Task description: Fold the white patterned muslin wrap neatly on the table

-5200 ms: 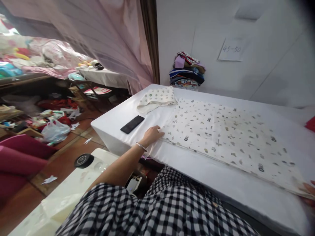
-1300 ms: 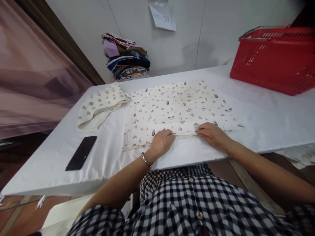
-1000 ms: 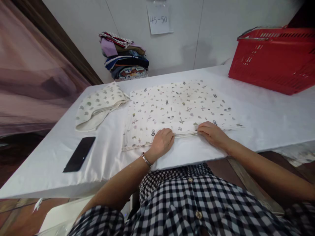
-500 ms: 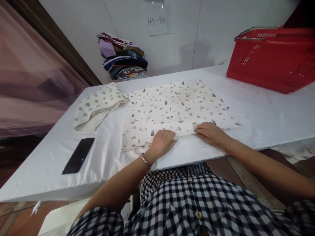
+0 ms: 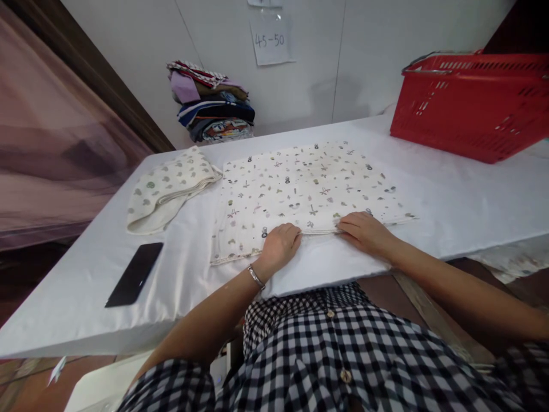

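Observation:
A white printed cloth [image 5: 295, 189] with small grey, green and pink motifs lies spread flat in layers in front of me. My left hand [image 5: 281, 246] is at its near edge, left of the middle, with its fingers curled round the hem. Farther right on the same edge, my right hand [image 5: 364, 232] pinches the hem between thumb and fingers. Between the two hands, the stacked edges of the layers show. The thumbs are partly hidden. To the left lies a folded cream cloth [image 5: 171, 186] with green prints, its corner close to the spread cloth.
A black phone [image 5: 135, 274] lies on the white-covered table [image 5: 463, 200], near its left front. At the back right stands a red basket [image 5: 467, 106]. Folded clothes [image 5: 214, 106] are stacked beyond the far edge, against the wall. A paper sign [image 5: 271, 41] hangs above.
Both hands stay at the near edge of the printed cloth, with the left one shifted very slightly left. The view has tilted a little; the cloth lies as before.

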`<state>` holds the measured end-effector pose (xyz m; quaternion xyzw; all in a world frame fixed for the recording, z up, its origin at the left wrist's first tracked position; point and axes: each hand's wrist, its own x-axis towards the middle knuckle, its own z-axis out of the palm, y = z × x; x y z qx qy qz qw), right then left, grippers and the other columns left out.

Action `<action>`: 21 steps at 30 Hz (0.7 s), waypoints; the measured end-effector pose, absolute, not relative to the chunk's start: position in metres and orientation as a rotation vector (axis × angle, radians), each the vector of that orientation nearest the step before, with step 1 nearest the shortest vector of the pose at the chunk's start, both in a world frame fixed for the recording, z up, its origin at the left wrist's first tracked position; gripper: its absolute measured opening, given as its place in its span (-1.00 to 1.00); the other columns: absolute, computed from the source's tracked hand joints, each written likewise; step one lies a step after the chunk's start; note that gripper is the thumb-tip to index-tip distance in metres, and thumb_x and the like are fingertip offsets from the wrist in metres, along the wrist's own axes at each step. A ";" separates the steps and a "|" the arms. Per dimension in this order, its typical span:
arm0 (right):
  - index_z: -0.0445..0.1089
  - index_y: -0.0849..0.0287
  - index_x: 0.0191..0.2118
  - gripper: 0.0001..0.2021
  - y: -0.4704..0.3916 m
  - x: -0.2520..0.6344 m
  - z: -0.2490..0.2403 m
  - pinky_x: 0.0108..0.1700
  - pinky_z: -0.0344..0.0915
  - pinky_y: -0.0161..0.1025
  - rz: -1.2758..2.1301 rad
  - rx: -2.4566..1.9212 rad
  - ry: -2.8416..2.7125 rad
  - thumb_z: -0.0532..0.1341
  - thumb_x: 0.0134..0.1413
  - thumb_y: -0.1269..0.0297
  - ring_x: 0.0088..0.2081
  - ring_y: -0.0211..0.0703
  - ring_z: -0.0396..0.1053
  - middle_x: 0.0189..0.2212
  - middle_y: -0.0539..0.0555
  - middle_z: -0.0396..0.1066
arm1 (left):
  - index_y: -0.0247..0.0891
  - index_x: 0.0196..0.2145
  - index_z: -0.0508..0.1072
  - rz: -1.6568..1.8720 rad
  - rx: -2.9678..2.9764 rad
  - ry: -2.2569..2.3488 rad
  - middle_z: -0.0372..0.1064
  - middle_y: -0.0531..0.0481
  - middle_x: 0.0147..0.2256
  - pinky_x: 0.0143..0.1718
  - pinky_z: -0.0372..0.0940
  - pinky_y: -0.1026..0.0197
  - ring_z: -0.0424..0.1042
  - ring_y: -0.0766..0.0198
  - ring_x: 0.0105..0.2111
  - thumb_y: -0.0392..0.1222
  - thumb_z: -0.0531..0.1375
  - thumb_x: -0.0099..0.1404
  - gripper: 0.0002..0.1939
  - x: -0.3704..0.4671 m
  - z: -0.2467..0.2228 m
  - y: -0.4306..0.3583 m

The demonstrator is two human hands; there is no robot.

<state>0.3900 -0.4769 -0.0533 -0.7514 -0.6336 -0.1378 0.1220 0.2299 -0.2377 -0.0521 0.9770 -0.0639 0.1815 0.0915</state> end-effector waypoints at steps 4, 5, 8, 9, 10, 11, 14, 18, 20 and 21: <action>0.45 0.21 -0.14 -0.73 -0.474 0.390 -0.053 -0.15 0.19 -0.14 -0.447 -2.246 -1.820 0.01 0.31 0.31 -0.16 -0.05 0.33 -0.19 0.17 0.47 | -0.26 -0.28 0.35 0.552 2.927 -0.169 0.38 -0.05 -0.34 -0.27 0.28 0.15 0.37 0.21 -0.31 -0.25 -0.01 0.41 -0.83 0.230 -0.052 -0.238; 0.46 0.20 -0.14 -0.72 -0.474 0.391 -0.053 -0.15 0.19 -0.14 -0.455 -2.243 -1.809 0.00 0.31 0.31 -0.15 -0.05 0.34 -0.18 0.17 0.47 | -0.26 -0.28 0.35 0.561 2.946 -0.179 0.38 -0.05 -0.34 -0.27 0.28 0.16 0.37 0.21 -0.30 -0.26 -0.01 0.41 -0.83 0.230 -0.052 -0.239; 0.46 0.20 -0.13 -0.71 -0.473 0.394 -0.053 -0.13 0.20 -0.14 -0.459 -2.236 -1.754 0.00 0.32 0.27 -0.14 -0.05 0.34 -0.18 0.18 0.47 | -0.27 -0.30 0.36 0.583 3.027 -0.245 0.39 -0.07 -0.34 -0.27 0.27 0.14 0.37 0.18 -0.29 -0.26 0.00 0.40 -0.83 0.230 -0.051 -0.239; 0.46 0.19 -0.13 -0.70 -0.473 0.394 -0.053 -0.13 0.20 -0.14 -0.452 -2.237 -1.742 -0.01 0.32 0.27 -0.14 -0.05 0.34 -0.17 0.18 0.47 | -0.28 -0.30 0.37 0.591 3.055 -0.264 0.39 -0.07 -0.33 -0.27 0.26 0.13 0.37 0.18 -0.29 -0.27 0.00 0.40 -0.83 0.229 -0.051 -0.239; 0.46 0.19 -0.13 -0.70 -0.474 0.395 -0.053 -0.14 0.21 -0.14 -0.442 -2.239 -1.739 -0.01 0.32 0.26 -0.14 -0.05 0.34 -0.17 0.17 0.47 | -0.28 -0.30 0.37 0.597 3.079 -0.280 0.40 -0.07 -0.33 -0.27 0.26 0.13 0.37 0.17 -0.28 -0.27 0.01 0.40 -0.83 0.229 -0.051 -0.239; 0.46 0.18 -0.13 -0.70 -0.474 0.395 -0.054 -0.14 0.21 -0.14 -0.428 -2.240 -1.743 -0.02 0.32 0.27 -0.14 -0.05 0.35 -0.17 0.17 0.47 | -0.28 -0.29 0.38 0.603 3.100 -0.288 0.40 -0.07 -0.32 -0.27 0.26 0.12 0.37 0.17 -0.28 -0.28 0.01 0.40 -0.83 0.229 -0.051 -0.239; 0.47 0.17 -0.12 -0.69 -0.476 0.396 -0.057 -0.16 0.22 -0.14 -0.377 -2.235 -1.763 -0.02 0.32 0.27 -0.14 -0.05 0.36 -0.16 0.16 0.47 | -0.28 -0.28 0.40 0.601 3.133 -0.290 0.42 -0.07 -0.30 -0.27 0.26 0.12 0.38 0.17 -0.27 -0.29 0.01 0.40 -0.82 0.228 -0.050 -0.238; 0.47 0.16 -0.11 -0.68 -0.476 0.397 -0.059 -0.17 0.24 -0.12 -0.352 -2.236 -1.715 -0.02 0.32 0.24 -0.14 -0.04 0.37 -0.16 0.17 0.48 | -0.27 -0.21 0.42 0.621 3.114 -0.302 0.43 -0.11 -0.15 -0.20 0.27 0.11 0.39 0.16 -0.18 -0.35 -0.01 0.39 -0.79 0.228 -0.050 -0.238; 0.46 0.16 -0.10 -0.68 -0.474 0.397 -0.058 -0.17 0.25 -0.11 -0.350 -2.241 -1.687 -0.01 0.31 0.23 -0.16 -0.03 0.38 -0.18 0.17 0.48 | -0.25 -0.22 0.44 0.621 3.058 -0.378 0.40 -0.12 -0.04 -0.12 0.26 0.08 0.36 0.14 -0.07 -0.34 -0.01 0.40 -0.78 0.228 -0.050 -0.240; 0.47 0.16 -0.10 -0.69 -0.473 0.397 -0.057 -0.17 0.25 -0.10 -0.350 -2.241 -1.676 -0.01 0.31 0.23 -0.16 -0.02 0.38 -0.18 0.18 0.48 | -0.24 -0.23 0.45 0.603 3.026 -0.429 0.37 -0.12 0.01 -0.07 0.25 0.06 0.34 0.12 -0.01 -0.32 0.00 0.41 -0.78 0.228 -0.050 -0.241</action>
